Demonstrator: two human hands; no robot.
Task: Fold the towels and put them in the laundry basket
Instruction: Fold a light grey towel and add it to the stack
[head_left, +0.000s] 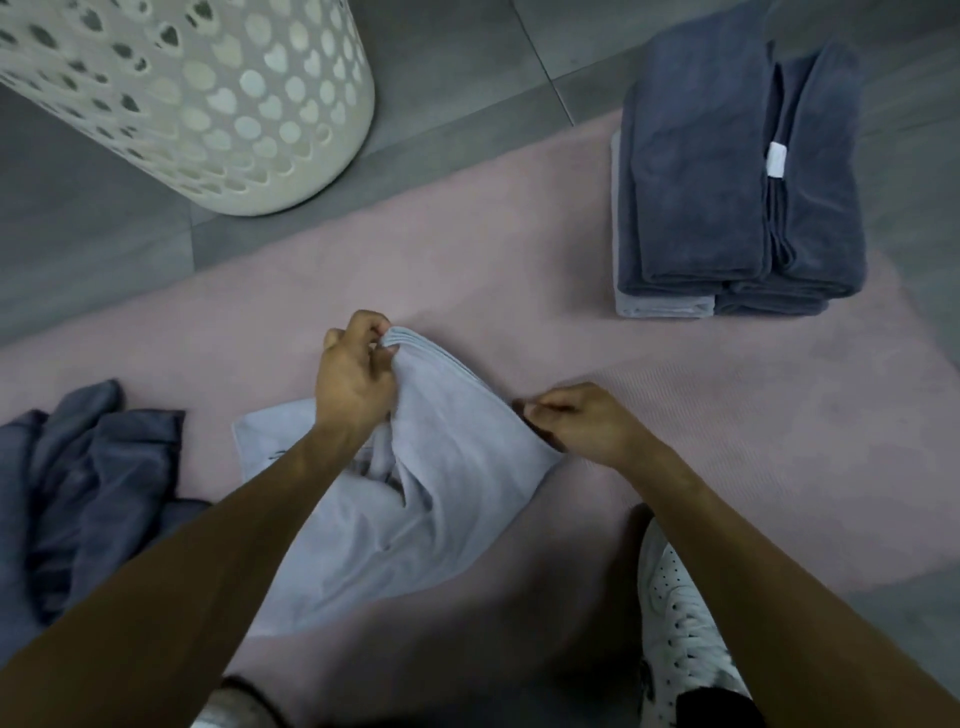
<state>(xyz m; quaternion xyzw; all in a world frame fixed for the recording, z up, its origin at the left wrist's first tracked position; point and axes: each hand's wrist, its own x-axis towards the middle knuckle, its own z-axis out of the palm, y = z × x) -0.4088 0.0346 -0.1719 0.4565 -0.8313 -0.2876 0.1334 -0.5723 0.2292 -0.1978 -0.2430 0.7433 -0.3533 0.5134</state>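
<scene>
The left hand (353, 384) had its fingers curled tight around a bunched corner of the pale grey towel (415, 499), lifting it off the pink mat (727, 415). The right hand (582, 423) pinched the towel's far edge low against the mat. Crumpled dark blue towels (88, 483) lay at the left, a folded stack (727, 171) sat well apart at the upper right, and the white perforated laundry basket (218, 104) stood on the grey tiles beyond.

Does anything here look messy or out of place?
Only a little. A dark blue towel lies crumpled on the pink mat at the left, unlike the neat folded stack at the right. The light towel held by the left hand and right hand is bunched mid-fold.
</scene>
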